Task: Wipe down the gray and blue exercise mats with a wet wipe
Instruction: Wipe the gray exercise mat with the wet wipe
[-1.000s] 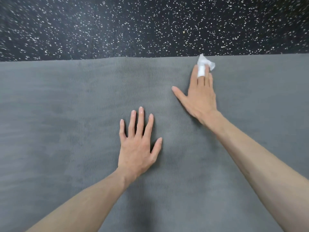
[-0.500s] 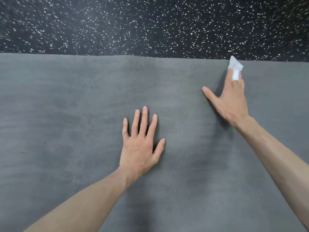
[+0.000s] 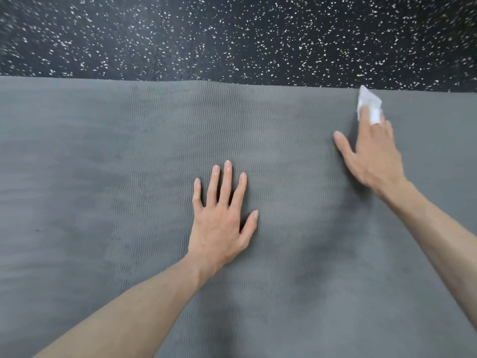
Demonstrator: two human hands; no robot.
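Observation:
The gray exercise mat (image 3: pixel 103 177), with a fine wavy texture, fills most of the head view. My left hand (image 3: pixel 222 223) lies flat on its middle, fingers spread and straight. My right hand (image 3: pixel 374 156) reaches to the mat's far edge on the right. Its straight fingers press a white wet wipe (image 3: pixel 367 103) onto the mat. The wipe is draped over the middle finger and sticks out past the fingertips, while the thumb points left, away from it. No blue mat is in view.
Beyond the mat's far edge lies black rubber flooring (image 3: pixel 232 34) with white speckles. The mat runs out of view to the left, the right and toward me.
My right hand has slid the wipe to the right along the mat's far edge. My left hand has stayed flat in about the same spot.

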